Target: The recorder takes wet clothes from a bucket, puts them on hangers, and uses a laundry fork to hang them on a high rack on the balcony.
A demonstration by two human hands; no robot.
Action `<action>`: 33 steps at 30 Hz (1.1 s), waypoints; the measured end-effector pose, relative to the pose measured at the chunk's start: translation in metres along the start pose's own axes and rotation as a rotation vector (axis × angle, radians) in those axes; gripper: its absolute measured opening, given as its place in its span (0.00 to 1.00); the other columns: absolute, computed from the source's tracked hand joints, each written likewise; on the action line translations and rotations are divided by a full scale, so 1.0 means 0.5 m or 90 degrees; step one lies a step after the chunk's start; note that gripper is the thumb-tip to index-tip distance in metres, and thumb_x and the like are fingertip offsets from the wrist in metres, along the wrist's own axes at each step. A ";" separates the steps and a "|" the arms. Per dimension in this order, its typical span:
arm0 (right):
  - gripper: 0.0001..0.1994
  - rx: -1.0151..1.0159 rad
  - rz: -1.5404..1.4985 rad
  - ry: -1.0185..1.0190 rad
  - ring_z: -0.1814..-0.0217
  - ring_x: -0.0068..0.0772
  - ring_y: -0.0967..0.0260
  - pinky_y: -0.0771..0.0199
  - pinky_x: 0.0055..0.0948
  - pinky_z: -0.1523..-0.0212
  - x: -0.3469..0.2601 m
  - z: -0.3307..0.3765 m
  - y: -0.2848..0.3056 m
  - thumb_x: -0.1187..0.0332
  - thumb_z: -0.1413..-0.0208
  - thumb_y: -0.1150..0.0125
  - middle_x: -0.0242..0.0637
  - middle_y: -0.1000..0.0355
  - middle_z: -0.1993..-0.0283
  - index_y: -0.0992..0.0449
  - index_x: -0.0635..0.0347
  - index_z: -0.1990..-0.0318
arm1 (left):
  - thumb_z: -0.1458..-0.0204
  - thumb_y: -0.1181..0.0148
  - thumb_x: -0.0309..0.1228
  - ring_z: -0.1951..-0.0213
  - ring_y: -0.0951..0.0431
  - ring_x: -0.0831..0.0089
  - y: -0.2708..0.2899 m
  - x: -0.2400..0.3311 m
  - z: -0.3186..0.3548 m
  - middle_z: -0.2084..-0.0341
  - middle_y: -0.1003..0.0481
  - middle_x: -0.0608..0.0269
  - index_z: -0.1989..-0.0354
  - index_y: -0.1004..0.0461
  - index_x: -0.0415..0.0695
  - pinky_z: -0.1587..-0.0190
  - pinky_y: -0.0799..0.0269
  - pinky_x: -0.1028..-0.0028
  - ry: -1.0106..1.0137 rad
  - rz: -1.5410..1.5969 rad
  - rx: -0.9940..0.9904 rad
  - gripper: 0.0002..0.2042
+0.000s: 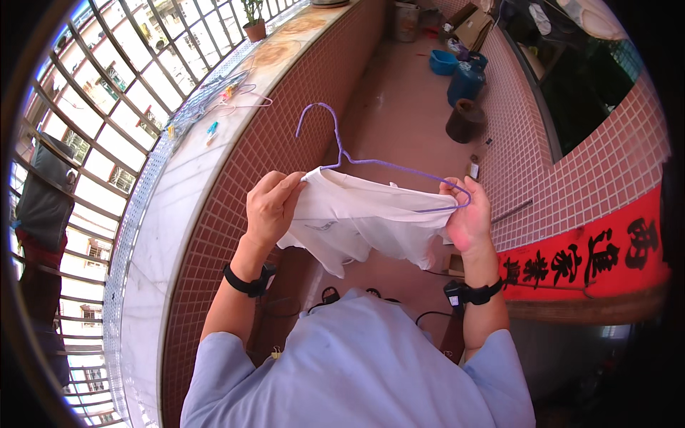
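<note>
A purple clothes hanger (389, 165) is held up in front of me, its hook rising toward the upper left. A white garment (364, 221), likely a shirt, hangs between my hands with its top edge along the hanger. The hanger's left end is hidden by cloth and fingers. My left hand (271, 207) is closed on the garment's left upper corner. At the other side, my right hand (471, 217) grips the hanger's right end, thumb and fingers around it. That end shows outside the cloth, and the garment's right edge touches this hand.
A marble ledge (153, 250) runs along the barred window at left, with tangled hangers (207, 100), a clothespin (212, 131) and a potted plant (254, 28). Blue containers (465, 82) and a dark pot (466, 121) stand by the tiled right wall. A red banner (585, 250) hangs at right.
</note>
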State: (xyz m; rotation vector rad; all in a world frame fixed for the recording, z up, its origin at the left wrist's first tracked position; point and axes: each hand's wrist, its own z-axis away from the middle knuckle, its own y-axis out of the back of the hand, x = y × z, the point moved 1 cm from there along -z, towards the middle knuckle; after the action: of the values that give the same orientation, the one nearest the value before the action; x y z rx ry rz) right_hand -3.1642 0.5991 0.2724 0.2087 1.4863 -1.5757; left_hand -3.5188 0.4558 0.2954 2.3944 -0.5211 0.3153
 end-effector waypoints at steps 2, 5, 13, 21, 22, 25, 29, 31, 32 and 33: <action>0.14 -0.039 0.093 0.035 0.59 0.18 0.33 0.32 0.19 0.57 -0.005 -0.005 -0.008 0.58 0.29 0.43 0.27 0.28 0.61 0.24 0.60 0.53 | 0.43 0.32 0.26 0.74 0.22 0.63 -0.005 0.003 -0.004 0.74 0.24 0.60 0.57 0.16 0.44 0.71 0.25 0.65 0.005 0.002 -0.008 0.07; 0.11 0.024 0.198 0.145 0.62 0.13 0.36 0.36 0.17 0.61 -0.004 -0.019 -0.014 0.59 0.29 0.42 0.23 0.33 0.65 0.24 0.57 0.56 | 0.42 0.32 0.26 0.72 0.21 0.65 -0.004 0.011 -0.008 0.74 0.24 0.59 0.59 0.16 0.42 0.70 0.25 0.67 0.065 0.044 -0.033 0.05; 0.15 -0.050 0.320 0.137 0.67 0.08 0.39 0.39 0.13 0.64 0.036 -0.050 -0.010 0.76 0.42 0.29 0.17 0.38 0.68 0.31 0.53 0.55 | 0.44 0.28 0.41 0.76 0.20 0.62 -0.038 0.052 -0.034 0.80 0.22 0.57 0.71 0.15 0.40 0.71 0.27 0.67 0.203 0.169 -0.152 0.15; 0.17 0.052 0.329 0.247 0.69 0.09 0.38 0.35 0.14 0.65 0.071 -0.065 0.022 0.78 0.45 0.26 0.18 0.37 0.70 0.31 0.53 0.57 | 0.44 0.28 0.46 0.77 0.21 0.59 -0.074 0.118 -0.056 0.78 0.23 0.58 0.73 0.18 0.37 0.72 0.27 0.64 0.113 0.046 -0.181 0.21; 0.17 0.058 0.347 0.249 0.69 0.10 0.37 0.34 0.14 0.64 0.072 -0.064 0.020 0.77 0.45 0.25 0.18 0.37 0.70 0.31 0.53 0.57 | 0.44 0.29 0.48 0.76 0.21 0.59 -0.077 0.117 -0.057 0.78 0.23 0.58 0.73 0.18 0.37 0.71 0.27 0.63 0.128 0.035 -0.211 0.22; 0.16 0.046 0.318 0.211 0.68 0.11 0.36 0.33 0.16 0.64 0.054 -0.054 0.018 0.78 0.44 0.26 0.19 0.35 0.69 0.30 0.54 0.56 | 0.42 0.29 0.44 0.76 0.20 0.61 -0.075 0.105 -0.058 0.76 0.22 0.57 0.69 0.16 0.37 0.71 0.26 0.64 0.161 0.111 -0.239 0.19; 0.16 -0.149 0.219 0.053 0.62 0.16 0.28 0.29 0.19 0.58 -0.002 -0.039 0.025 0.80 0.42 0.30 0.22 0.31 0.67 0.29 0.54 0.51 | 0.40 0.30 0.38 0.76 0.20 0.64 -0.042 0.078 -0.059 0.76 0.21 0.58 0.66 0.14 0.38 0.71 0.27 0.66 0.175 0.206 -0.265 0.13; 0.17 -0.167 0.198 0.003 0.60 0.16 0.27 0.28 0.20 0.56 -0.012 -0.035 0.036 0.81 0.43 0.30 0.23 0.29 0.64 0.29 0.55 0.50 | 0.41 0.30 0.37 0.76 0.20 0.65 -0.025 0.072 -0.061 0.76 0.21 0.58 0.66 0.14 0.38 0.71 0.27 0.67 0.177 0.202 -0.256 0.13; 0.18 -0.186 0.175 -0.048 0.58 0.17 0.27 0.27 0.21 0.53 -0.011 -0.035 0.042 0.81 0.43 0.31 0.25 0.27 0.61 0.30 0.55 0.49 | 0.41 0.30 0.36 0.76 0.20 0.65 -0.018 0.071 -0.062 0.76 0.21 0.58 0.66 0.14 0.37 0.72 0.28 0.67 0.182 0.199 -0.247 0.12; 0.18 -0.186 0.176 -0.049 0.58 0.17 0.27 0.27 0.21 0.53 -0.010 -0.038 0.048 0.81 0.43 0.31 0.25 0.27 0.61 0.30 0.55 0.49 | 0.42 0.29 0.36 0.76 0.20 0.66 -0.012 0.071 -0.064 0.76 0.20 0.58 0.66 0.13 0.37 0.72 0.28 0.68 0.168 0.192 -0.237 0.12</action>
State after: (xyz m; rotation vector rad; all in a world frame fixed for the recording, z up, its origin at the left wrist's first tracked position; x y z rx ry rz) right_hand -3.1534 0.6216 0.2543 0.1751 1.5346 -1.1221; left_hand -3.4874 0.4707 0.3287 1.8803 -0.7449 0.6009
